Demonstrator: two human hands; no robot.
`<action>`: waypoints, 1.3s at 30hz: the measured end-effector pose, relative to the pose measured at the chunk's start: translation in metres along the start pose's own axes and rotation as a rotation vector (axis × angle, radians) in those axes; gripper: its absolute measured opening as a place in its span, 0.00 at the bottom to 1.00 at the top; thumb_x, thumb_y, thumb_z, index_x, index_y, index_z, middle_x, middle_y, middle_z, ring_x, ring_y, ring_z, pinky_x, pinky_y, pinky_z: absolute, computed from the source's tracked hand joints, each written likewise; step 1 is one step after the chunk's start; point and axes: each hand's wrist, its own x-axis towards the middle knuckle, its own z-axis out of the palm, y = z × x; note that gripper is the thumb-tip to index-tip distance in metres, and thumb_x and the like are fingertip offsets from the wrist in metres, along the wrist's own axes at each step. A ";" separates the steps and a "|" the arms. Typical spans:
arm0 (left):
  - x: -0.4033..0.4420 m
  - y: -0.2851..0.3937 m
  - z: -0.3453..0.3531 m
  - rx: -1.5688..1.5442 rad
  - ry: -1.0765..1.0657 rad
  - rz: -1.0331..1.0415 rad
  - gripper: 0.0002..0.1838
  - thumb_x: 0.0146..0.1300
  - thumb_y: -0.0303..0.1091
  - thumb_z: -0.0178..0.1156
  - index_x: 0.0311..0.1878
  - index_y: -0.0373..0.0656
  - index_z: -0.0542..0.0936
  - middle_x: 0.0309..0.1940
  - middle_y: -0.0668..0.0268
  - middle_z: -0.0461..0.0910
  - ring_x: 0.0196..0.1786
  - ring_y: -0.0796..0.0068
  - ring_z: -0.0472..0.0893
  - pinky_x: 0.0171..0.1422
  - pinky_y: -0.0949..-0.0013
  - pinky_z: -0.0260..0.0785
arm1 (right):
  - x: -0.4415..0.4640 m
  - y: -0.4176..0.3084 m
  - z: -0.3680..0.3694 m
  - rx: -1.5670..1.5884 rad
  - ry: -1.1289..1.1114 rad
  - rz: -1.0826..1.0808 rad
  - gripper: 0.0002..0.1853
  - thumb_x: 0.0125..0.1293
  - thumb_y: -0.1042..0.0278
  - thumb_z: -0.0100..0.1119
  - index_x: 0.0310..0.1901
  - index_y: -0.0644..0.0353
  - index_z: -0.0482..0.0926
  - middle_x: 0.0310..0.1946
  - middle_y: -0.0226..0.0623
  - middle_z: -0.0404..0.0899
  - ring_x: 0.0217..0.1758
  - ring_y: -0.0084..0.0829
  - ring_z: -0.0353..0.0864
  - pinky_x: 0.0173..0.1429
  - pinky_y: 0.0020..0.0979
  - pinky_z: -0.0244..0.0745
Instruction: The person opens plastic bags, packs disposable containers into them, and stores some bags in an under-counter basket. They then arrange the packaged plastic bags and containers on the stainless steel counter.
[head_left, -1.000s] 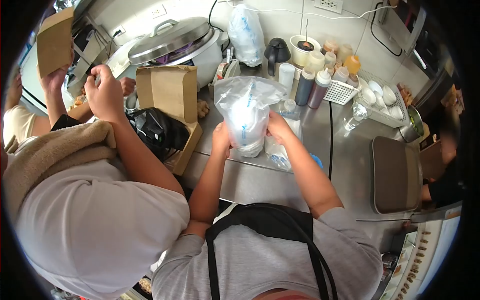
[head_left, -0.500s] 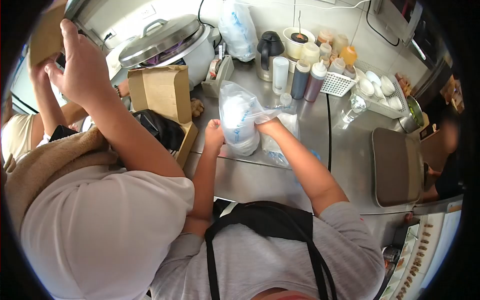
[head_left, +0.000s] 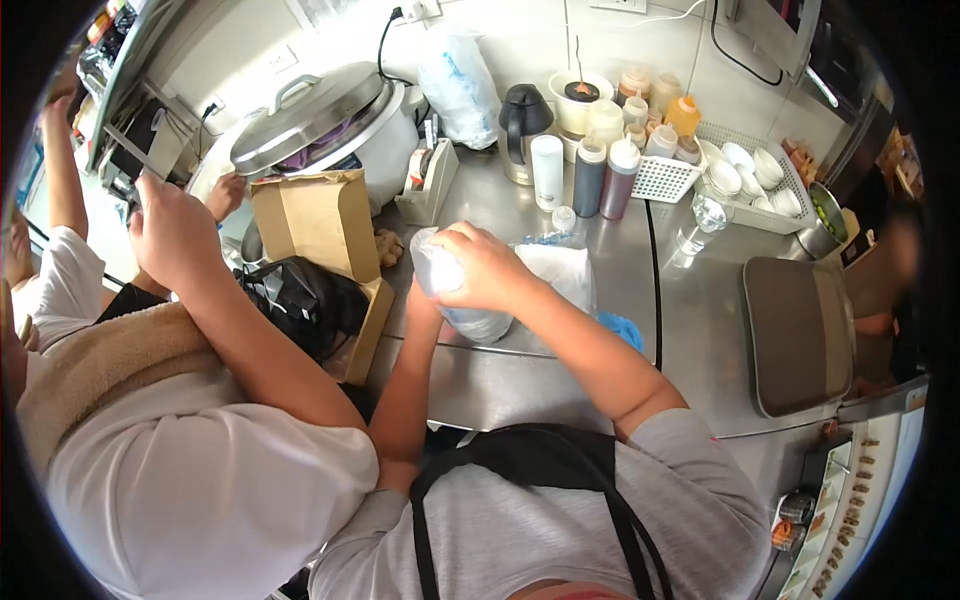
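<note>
We seem to be gathering the plastic bag (head_left: 478,325) over the worktop (head_left: 700,325); our right hand (head_left: 476,266) has fingers gripping its top, our left hand (head_left: 422,299) we can't tell; next needs steady holding

The right hand (head_left: 478,265) grips the upper part of a clear plastic bag (head_left: 480,325) at the table (head_left: 700,330). The left hand (head_left: 422,298) is by the bag's left side, its fingers mostly hidden. Just right lies a white bag (head_left: 560,275). Behind stand squeeze bottles (head_left: 588,178) and a jug (head_left: 525,125). Leftward, a black bag (head_left: 298,300) rests against an open cardboard box (head_left: 320,225). A person in a white shirt (head_left: 220,480) wears a brown towel (head_left: 130,360).
</note>
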 end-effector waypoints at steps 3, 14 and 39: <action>-0.005 0.005 0.002 -0.024 0.029 -0.109 0.23 0.46 0.41 0.57 0.46 0.42 0.69 0.40 0.59 0.74 0.45 0.65 0.73 0.45 0.68 0.63 | 0.000 -0.007 -0.011 -0.046 -0.156 0.162 0.34 0.34 0.58 0.63 0.47 0.52 0.63 0.41 0.41 0.67 0.40 0.44 0.72 0.42 0.37 0.69; -0.008 -0.022 0.019 -0.463 0.042 -0.646 0.12 0.53 0.39 0.52 0.34 0.38 0.70 0.23 0.66 0.72 0.24 0.77 0.73 0.25 0.76 0.63 | 0.002 0.008 -0.029 -0.146 -0.121 0.289 0.29 0.36 0.61 0.62 0.44 0.55 0.64 0.37 0.43 0.71 0.39 0.42 0.73 0.40 0.36 0.70; 0.225 -0.016 0.143 -0.505 -0.100 -0.316 0.13 0.57 0.40 0.48 0.24 0.40 0.66 0.13 0.70 0.67 0.17 0.83 0.65 0.21 0.77 0.57 | 0.140 0.108 -0.197 -0.208 0.762 -0.173 0.26 0.38 0.71 0.64 0.43 0.62 0.65 0.36 0.38 0.72 0.38 0.27 0.72 0.42 0.26 0.68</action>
